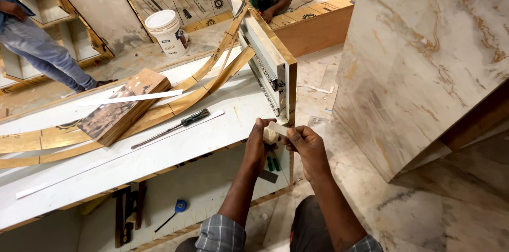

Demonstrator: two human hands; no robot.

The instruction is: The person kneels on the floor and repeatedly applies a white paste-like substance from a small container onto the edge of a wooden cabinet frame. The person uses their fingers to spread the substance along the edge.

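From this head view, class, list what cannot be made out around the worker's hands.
- Pale piece, head view: mostly covered by the left hand and right hand.
- Green items below: too small, part hidden by the left wrist.
- Tools on the lower shelf: shadowed by the white panel.

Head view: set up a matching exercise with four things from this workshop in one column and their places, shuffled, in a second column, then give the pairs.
Things:
1. screwdriver
2. white bucket
3. wooden block
4. pale strip

Places:
A. pinched between the left hand and right hand
B. standing on the floor beyond the bench
C. lying flat on the white bench top
D. resting across the curved wooden strips

Pairs: 1-C, 2-B, 3-D, 4-A
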